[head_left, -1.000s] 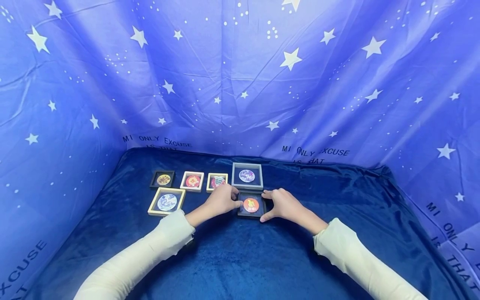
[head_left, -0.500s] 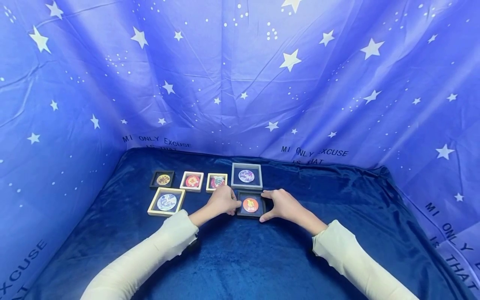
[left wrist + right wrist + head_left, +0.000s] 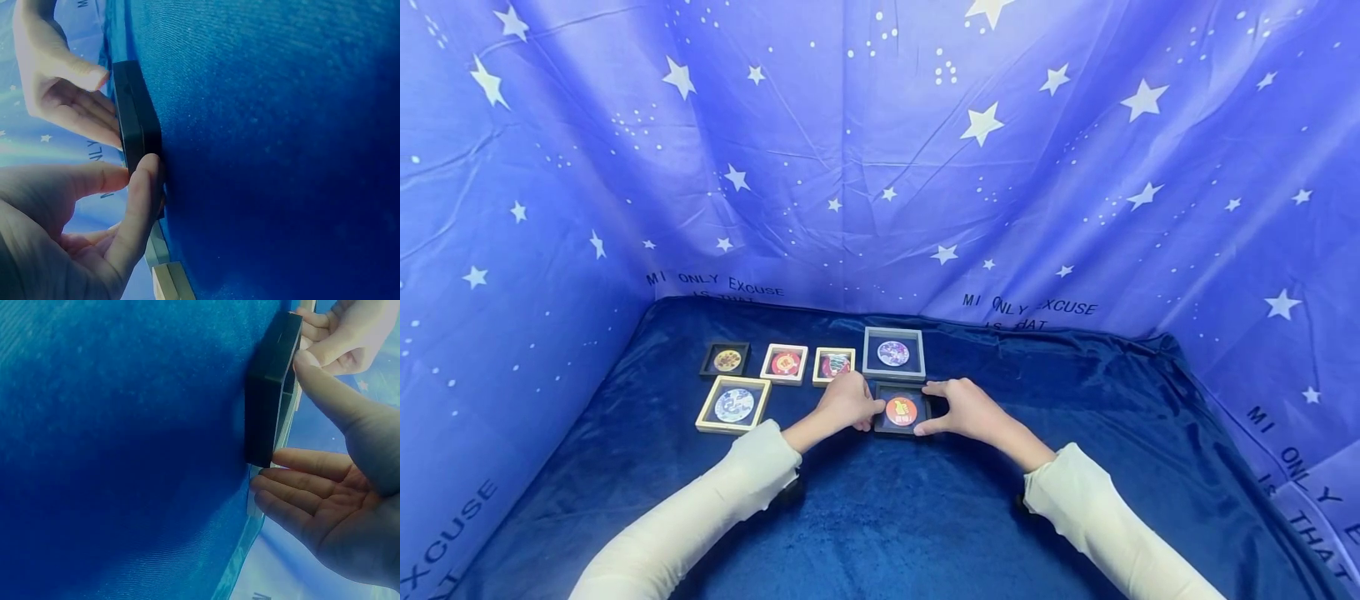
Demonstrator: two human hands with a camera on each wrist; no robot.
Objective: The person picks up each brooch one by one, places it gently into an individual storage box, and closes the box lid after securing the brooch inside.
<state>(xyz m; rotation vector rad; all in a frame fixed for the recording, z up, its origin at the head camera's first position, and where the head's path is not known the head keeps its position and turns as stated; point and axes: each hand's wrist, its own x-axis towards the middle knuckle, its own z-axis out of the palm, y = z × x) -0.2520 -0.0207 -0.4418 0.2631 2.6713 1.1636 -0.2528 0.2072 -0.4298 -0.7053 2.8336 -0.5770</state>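
A black square frame (image 3: pixel 901 408) with an orange thumbs-up disc under its clear pane lies on the blue cloth, between both hands. At its left side my left hand (image 3: pixel 850 402) pinches the edge, the thumb on top and the index finger against the outer side, as the left wrist view shows. Around the right side is my right hand (image 3: pixel 966 408). Its thumb tip lies over the near right part of the rim, and its nearly straight fingers (image 3: pixel 312 464) reach the far right corner. In both wrist views the frame shows edge-on, so its disc is hidden there.
Behind the black frame lies a larger grey frame (image 3: pixel 893 332). To the left lie two small pale frames (image 3: pixel 763 364) (image 3: pixel 817 367), a small black frame (image 3: pixel 706 360) and a larger pale-gold frame (image 3: pixel 706 414). A starry curtain (image 3: pixel 880 150) encloses the cloth-covered surface (image 3: pixel 880 517).
The right thumb has shifted left from beside the near right corner onto the rim. My left fingers have drawn in toward the near left edge. The frame has barely moved.
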